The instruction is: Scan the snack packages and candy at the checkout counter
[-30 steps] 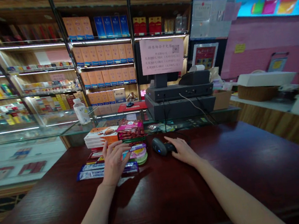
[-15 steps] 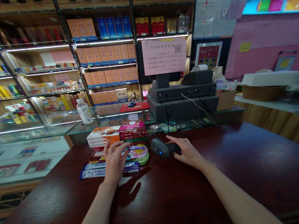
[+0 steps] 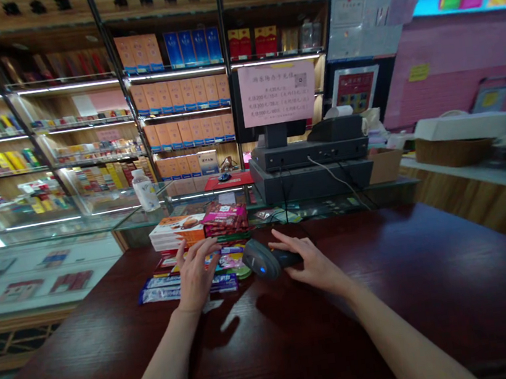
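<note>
My right hand point(image 3: 313, 261) is wrapped round the handle of a dark barcode scanner point(image 3: 260, 260), which has a lit blue light and is raised a little off the table. My left hand point(image 3: 196, 276) hovers over the packaged snacks with its fingers bent and apart, holding nothing that I can see. Long blue-and-purple wrapped bars point(image 3: 160, 292) lie beneath and beside it. Behind them are a white-and-orange box point(image 3: 176, 230) and a pink-and-brown snack packet point(image 3: 225, 218). A round green-edged package point(image 3: 244, 273) is partly hidden by the scanner.
All this is on a dark wooden table point(image 3: 265, 355). At its far side is a glass counter with a white bottle point(image 3: 144, 192) and a cash register point(image 3: 311, 172) with trailing cables. Shelves of boxed goods point(image 3: 182, 93) stand behind. A cardboard box point(image 3: 384, 164) sits right of the register.
My right hand has brought the scanner to the left and up, closer to the snacks, and tilted it. My left hand has stayed almost in place.
</note>
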A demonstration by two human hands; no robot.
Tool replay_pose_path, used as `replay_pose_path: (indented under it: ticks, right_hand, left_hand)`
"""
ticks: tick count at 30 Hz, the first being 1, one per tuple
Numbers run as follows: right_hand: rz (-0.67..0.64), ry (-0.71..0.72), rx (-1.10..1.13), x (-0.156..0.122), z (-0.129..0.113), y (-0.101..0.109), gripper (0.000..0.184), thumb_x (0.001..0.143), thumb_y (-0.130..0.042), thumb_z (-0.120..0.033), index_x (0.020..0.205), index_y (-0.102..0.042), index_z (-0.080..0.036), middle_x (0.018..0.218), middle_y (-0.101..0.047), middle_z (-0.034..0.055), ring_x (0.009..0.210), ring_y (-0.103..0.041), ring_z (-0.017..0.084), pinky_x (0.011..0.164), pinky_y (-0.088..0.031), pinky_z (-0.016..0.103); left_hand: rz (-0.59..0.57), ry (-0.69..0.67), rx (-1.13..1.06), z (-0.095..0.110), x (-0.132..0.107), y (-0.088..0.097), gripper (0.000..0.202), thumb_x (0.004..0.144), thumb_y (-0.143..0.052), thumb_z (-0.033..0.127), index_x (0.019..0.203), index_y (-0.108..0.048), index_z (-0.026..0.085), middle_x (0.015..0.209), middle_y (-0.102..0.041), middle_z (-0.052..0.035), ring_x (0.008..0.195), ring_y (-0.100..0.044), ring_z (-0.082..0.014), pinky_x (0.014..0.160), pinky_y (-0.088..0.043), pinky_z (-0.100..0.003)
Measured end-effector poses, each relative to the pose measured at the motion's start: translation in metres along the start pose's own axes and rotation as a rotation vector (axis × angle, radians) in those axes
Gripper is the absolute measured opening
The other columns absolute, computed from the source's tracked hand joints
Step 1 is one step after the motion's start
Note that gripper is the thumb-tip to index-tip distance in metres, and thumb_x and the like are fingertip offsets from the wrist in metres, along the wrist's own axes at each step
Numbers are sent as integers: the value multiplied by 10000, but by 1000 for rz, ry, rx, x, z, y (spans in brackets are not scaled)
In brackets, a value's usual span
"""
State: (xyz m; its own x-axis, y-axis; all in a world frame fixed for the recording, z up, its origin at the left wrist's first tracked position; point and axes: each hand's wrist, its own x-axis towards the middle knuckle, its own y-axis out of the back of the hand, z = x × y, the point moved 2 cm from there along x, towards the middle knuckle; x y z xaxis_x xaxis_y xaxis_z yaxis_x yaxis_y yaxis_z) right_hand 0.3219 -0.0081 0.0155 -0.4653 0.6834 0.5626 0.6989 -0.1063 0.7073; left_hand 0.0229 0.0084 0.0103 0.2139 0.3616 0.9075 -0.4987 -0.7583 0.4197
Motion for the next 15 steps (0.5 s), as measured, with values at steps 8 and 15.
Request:
replay_pose_path:
  ticks: [8, 15]
  right_hand:
    - [-20, 23, 20, 3, -11, -5, 889, 792, -551, -81, 1567, -203, -343, 1382, -624, 37, 1118, -598, 222, 982, -363, 416]
    - [-18, 20, -9, 3, -9, -9, 850, 820, -569, -96, 1561, -229, -336, 1370, -631, 46, 1121, -595, 225, 976, -380, 408]
  left_hand:
    - [-4, -2, 38, 2, 1, 1, 420, 946, -595, 260, 1361, -540, 293, 1054, -766, -16, 1120, -657, -203, 1218, -135, -516]
    - [8, -16, 59, 5, 2, 3, 307, 934, -603, 234, 1217, -655, 343, 962, -776, 10, 1152, -630, -214, 1206, -150, -532]
